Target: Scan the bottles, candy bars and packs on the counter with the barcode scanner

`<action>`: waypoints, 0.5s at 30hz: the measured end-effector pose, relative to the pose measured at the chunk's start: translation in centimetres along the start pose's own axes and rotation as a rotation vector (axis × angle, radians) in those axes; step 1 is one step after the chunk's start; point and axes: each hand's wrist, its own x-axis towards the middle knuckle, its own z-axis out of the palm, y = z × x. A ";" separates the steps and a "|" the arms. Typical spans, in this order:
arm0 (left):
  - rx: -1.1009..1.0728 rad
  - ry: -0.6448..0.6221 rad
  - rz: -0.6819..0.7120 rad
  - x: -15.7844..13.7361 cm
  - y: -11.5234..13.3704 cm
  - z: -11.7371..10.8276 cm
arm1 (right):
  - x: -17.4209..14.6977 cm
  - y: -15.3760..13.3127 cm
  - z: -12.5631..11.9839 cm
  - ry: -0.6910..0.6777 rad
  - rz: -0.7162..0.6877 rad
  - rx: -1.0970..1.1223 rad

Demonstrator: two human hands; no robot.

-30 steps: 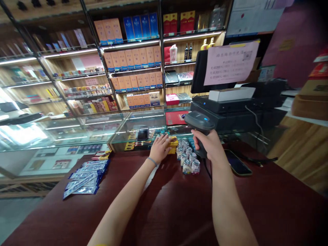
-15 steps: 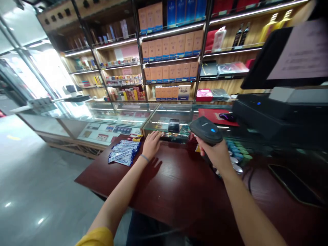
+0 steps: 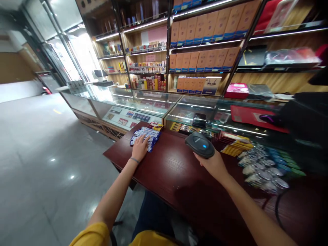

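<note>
My right hand (image 3: 213, 164) grips a black barcode scanner (image 3: 200, 145) by its handle, its head held above the table and a small blue light lit on top. Over at the left end, my left hand (image 3: 140, 146) rests with fingers apart on a spread pile of blue-and-white packets (image 3: 153, 134). Whether a fingertip has hold of any one packet I cannot make out. Just behind that pile lie a few red-and-yellow packs (image 3: 155, 126). The dark red wooden table (image 3: 169, 174) lies under both hands.
Glass display counters (image 3: 143, 99) run behind the table. Yellow-and-red packs (image 3: 234, 145) and silver, blue and green round-topped packets (image 3: 263, 167) lie at the right. A black cable (image 3: 277, 208) curves across the table's right side. A dark phone (image 3: 199, 120) rests on the glass.
My left hand has moved left from the table's back edge onto the blue-and-white packets. My right hand still holds the scanner, now a little lower. The view has turned to the left.
</note>
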 end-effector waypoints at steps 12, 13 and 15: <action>0.078 -0.064 -0.117 -0.2 -0.3 0.1 | 0.0 0.8 0.1 -0.020 0.006 -0.041; 0.062 -0.061 -0.123 -0.2 -0.2 -0.1 | 0.0 0.6 -0.1 -0.012 0.013 -0.037; -0.014 -0.018 -0.141 -0.1 0.3 -0.7 | 0.1 0.4 -0.3 0.013 0.016 -0.022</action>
